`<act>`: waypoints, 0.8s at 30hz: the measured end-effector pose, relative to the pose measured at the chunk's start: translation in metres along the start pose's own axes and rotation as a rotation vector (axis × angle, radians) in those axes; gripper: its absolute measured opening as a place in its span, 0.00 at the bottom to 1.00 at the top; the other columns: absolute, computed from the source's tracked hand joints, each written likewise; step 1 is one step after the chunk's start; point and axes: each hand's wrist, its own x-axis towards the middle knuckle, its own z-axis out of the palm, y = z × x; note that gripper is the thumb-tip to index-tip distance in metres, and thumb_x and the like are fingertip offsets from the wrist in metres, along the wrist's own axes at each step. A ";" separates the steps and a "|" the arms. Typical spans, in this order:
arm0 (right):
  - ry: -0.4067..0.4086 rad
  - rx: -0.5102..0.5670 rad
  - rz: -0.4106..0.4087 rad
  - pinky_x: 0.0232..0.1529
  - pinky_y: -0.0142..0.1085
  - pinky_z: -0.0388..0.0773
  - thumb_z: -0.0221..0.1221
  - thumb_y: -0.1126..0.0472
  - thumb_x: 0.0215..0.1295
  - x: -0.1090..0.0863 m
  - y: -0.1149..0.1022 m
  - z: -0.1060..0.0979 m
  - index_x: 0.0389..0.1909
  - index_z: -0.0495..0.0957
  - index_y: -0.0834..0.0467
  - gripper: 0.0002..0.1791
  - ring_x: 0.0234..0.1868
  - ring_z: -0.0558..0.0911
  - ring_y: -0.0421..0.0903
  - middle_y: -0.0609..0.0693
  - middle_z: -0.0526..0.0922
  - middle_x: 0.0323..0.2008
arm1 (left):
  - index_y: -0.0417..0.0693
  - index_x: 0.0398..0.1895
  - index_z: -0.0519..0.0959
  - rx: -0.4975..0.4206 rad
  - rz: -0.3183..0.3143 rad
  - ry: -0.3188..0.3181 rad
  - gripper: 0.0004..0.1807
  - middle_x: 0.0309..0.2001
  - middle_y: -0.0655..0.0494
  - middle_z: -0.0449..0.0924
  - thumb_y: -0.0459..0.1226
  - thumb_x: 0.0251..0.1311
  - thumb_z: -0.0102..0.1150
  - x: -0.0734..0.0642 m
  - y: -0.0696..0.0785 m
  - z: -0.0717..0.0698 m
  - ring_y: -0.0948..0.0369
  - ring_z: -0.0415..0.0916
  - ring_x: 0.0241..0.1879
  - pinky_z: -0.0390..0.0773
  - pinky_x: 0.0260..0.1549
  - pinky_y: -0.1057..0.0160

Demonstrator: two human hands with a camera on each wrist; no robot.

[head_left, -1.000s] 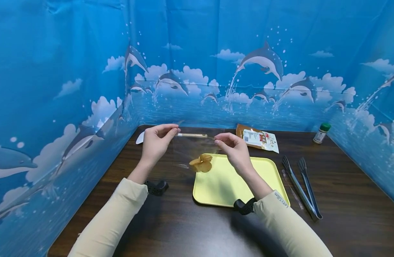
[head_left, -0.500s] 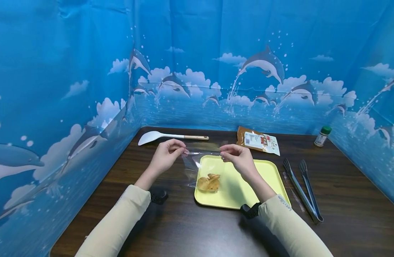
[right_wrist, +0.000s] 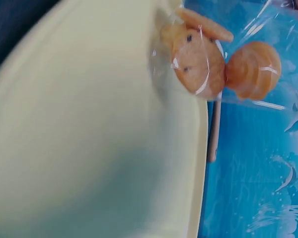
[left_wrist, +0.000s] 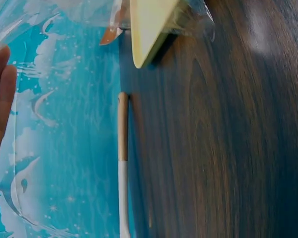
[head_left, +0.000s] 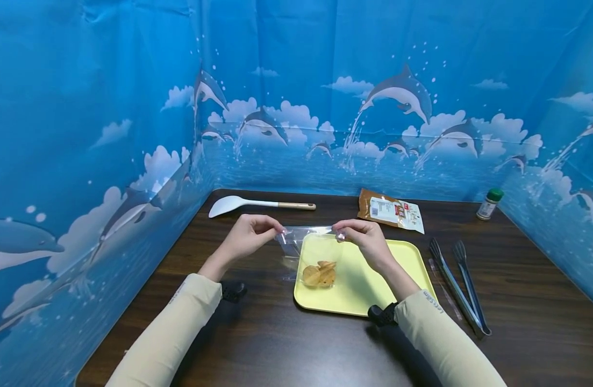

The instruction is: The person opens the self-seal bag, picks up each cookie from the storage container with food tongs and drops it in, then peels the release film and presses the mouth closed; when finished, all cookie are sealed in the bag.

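Observation:
Left hand (head_left: 249, 237) and right hand (head_left: 365, 242) each pinch an upper corner of a clear plastic bag (head_left: 296, 235), stretching its top edge between them. Low in the bag sit several golden-brown pieces (head_left: 319, 274), which look like small baked snacks. Up close in the right wrist view, one piece (right_wrist: 253, 69) is rounded and ridged, and another (right_wrist: 198, 64) is oval with dark spots. The bag hangs over the left part of a yellow tray (head_left: 398, 274). Only some left-hand fingers (left_wrist: 2, 104) show in the left wrist view.
A white spatula (head_left: 257, 204) with a wooden handle lies at the back left. Behind the tray is a brown and white packet (head_left: 390, 210). Metal tongs (head_left: 461, 290) lie right of the tray, and a green-capped jar (head_left: 490, 205) stands at the far right.
Both hands have come lower and nearer, carrying the bag from above the table's back left to over the tray. The bag's pieces have shifted down and right. Both hands keep their pinch.

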 end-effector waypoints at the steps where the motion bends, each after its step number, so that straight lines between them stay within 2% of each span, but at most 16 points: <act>1: -0.009 -0.006 -0.007 0.45 0.37 0.83 0.57 0.67 0.68 0.000 0.000 -0.001 0.43 0.81 0.73 0.12 0.35 0.84 0.40 0.46 0.86 0.36 | 0.43 0.36 0.86 0.004 0.002 0.001 0.07 0.39 0.48 0.87 0.29 0.63 0.59 0.000 0.000 0.000 0.62 0.83 0.37 0.82 0.35 0.67; 6: -0.045 -0.085 -0.065 0.46 0.39 0.83 0.58 0.68 0.68 -0.001 -0.002 -0.003 0.43 0.82 0.73 0.11 0.36 0.85 0.42 0.49 0.86 0.37 | 0.42 0.34 0.87 0.031 0.028 0.027 0.09 0.36 0.48 0.88 0.27 0.62 0.57 0.002 0.000 0.001 0.61 0.83 0.33 0.79 0.30 0.69; 11: -0.023 -0.227 -0.099 0.45 0.38 0.83 0.56 0.67 0.69 -0.003 -0.006 -0.003 0.40 0.85 0.66 0.10 0.37 0.86 0.43 0.56 0.86 0.39 | 0.45 0.32 0.88 0.058 0.034 0.065 0.06 0.32 0.51 0.87 0.32 0.62 0.61 0.005 0.001 0.006 0.59 0.82 0.29 0.77 0.25 0.67; 14: 0.006 -0.338 -0.106 0.44 0.35 0.82 0.59 0.63 0.67 -0.003 -0.008 -0.001 0.41 0.84 0.61 0.08 0.38 0.85 0.41 0.56 0.86 0.38 | 0.46 0.32 0.87 0.081 0.033 0.058 0.03 0.30 0.54 0.86 0.35 0.58 0.67 0.006 0.001 0.011 0.60 0.82 0.28 0.79 0.27 0.67; 18: 0.027 -0.467 -0.131 0.43 0.31 0.79 0.66 0.61 0.62 -0.003 -0.008 0.003 0.40 0.80 0.58 0.09 0.37 0.81 0.41 0.52 0.82 0.36 | 0.42 0.33 0.85 0.094 0.049 0.047 0.04 0.30 0.54 0.85 0.32 0.55 0.70 0.006 0.002 0.017 0.61 0.81 0.27 0.80 0.27 0.66; 22: 0.056 -0.502 -0.158 0.34 0.31 0.75 0.65 0.63 0.62 -0.003 -0.008 0.006 0.41 0.80 0.57 0.07 0.32 0.76 0.43 0.53 0.80 0.34 | 0.39 0.36 0.80 0.076 0.051 0.033 0.05 0.33 0.51 0.82 0.27 0.57 0.65 0.007 0.004 0.021 0.60 0.79 0.31 0.80 0.31 0.66; 24: 0.057 -0.493 -0.142 0.36 0.33 0.77 0.63 0.65 0.64 -0.006 -0.013 0.010 0.44 0.79 0.59 0.09 0.34 0.78 0.45 0.56 0.81 0.37 | 0.40 0.42 0.77 0.057 0.009 0.000 0.10 0.37 0.47 0.80 0.28 0.58 0.64 0.007 0.009 0.022 0.58 0.78 0.35 0.81 0.36 0.64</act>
